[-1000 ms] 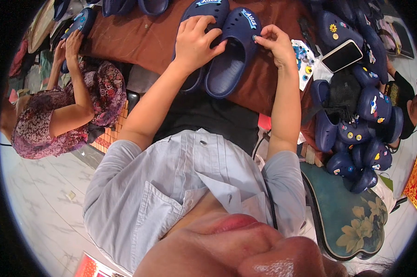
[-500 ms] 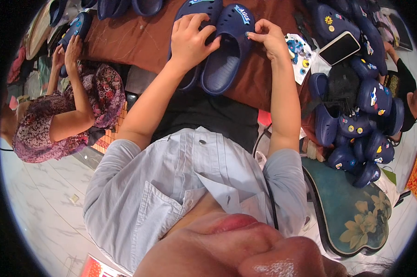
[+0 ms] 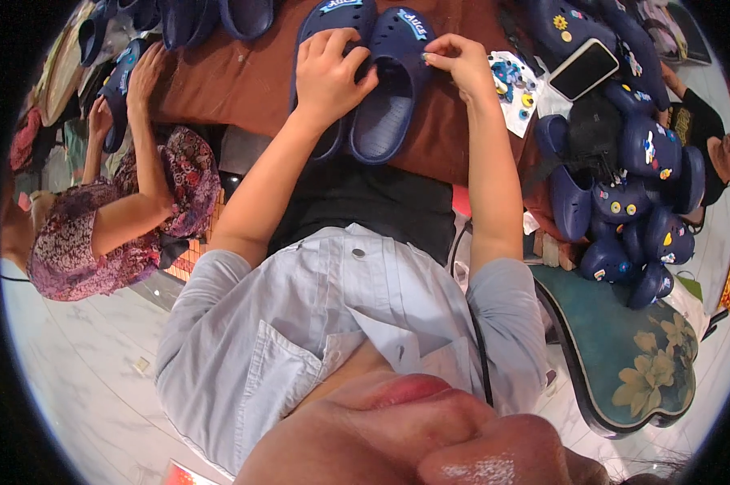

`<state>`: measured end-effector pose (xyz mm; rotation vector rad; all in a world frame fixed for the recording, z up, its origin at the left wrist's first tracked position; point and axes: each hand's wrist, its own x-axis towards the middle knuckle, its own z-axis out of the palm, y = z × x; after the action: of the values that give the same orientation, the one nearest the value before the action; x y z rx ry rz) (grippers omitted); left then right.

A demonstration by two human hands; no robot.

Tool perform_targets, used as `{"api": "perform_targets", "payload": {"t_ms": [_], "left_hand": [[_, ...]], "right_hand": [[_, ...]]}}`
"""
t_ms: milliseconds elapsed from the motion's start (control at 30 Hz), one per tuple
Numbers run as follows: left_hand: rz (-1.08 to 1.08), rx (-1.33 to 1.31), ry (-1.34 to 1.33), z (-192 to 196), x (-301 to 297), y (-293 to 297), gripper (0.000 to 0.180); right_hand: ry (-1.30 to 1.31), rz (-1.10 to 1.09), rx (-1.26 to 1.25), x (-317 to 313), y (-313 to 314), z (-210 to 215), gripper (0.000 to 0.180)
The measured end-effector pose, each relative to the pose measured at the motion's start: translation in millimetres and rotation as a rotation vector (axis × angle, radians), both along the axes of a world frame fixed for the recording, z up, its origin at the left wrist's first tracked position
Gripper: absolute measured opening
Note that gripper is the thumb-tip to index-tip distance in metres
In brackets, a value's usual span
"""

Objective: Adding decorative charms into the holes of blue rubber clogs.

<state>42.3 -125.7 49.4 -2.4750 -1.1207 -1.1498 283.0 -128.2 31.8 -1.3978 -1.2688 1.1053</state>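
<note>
A pair of navy clogs lies side by side before me: a left clog (image 3: 312, 50) and a right clog (image 3: 385, 121), each with a light-blue banner-shaped charm on its upper. My left hand (image 3: 331, 79) bends over the left clog, fingers curled at its opening and thumb reaching towards the right clog's inner edge. The fingertips are partly hidden. At the right clog's outer side, my right hand (image 3: 464, 71) pinches a tiny coloured piece, seemingly a shoe charm, against or very near the upper. Beside that hand lies a white sheet (image 3: 517, 121) with several colourful charms.
A brown cloth (image 3: 219, 93) covers the table. To the right are a phone (image 3: 583, 69), a black bag (image 3: 595, 129) and piled decorated clogs (image 3: 652, 153). On the left a co-worker's hands (image 3: 142, 81) hold another clog (image 3: 120, 77). A green flowered stool (image 3: 615, 347) stands lower right.
My hands keep nearly the same pose on the pair, the right pinch still at the clog's side. The co-worker's clog has tilted, and one of their hands has shifted. The whole view has moved slightly.
</note>
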Motion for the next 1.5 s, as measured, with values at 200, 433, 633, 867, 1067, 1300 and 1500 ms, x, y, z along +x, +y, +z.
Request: {"api": "perform_targets", "payload": {"t_ms": [200, 433, 633, 867, 1067, 1300, 1500], "left_hand": [[-0.018, 0.014, -0.020, 1, 0, 0, 0.025], [-0.025, -0.009, -0.017, -1, -4, 0, 0.025], [-0.015, -0.004, -0.011, 2, -1, -1, 0.025], [-0.003, -0.020, -0.006, 2, 1, -2, 0.025], [0.009, -0.008, -0.005, 2, 2, -2, 0.024], [0.007, 0.001, -0.002, 1, 2, -1, 0.023], [-0.004, 0.004, -0.010, 0, 0, -1, 0.024]], "right_hand": [[-0.301, -0.233, 0.316, -13, -30, -13, 0.011], [-0.670, -0.203, 0.533, -24, -53, -19, 0.036], [-0.779, -0.158, 0.525, -26, -65, -25, 0.058], [-0.902, -0.076, 0.528, -19, -56, -3, 0.057], [-1.276, -0.031, 0.593, -33, -44, 10, 0.023], [-1.420, -0.013, 0.526, -51, -41, 25, 0.022], [-0.824, -0.163, 0.522, -31, -52, -3, 0.029]]}}
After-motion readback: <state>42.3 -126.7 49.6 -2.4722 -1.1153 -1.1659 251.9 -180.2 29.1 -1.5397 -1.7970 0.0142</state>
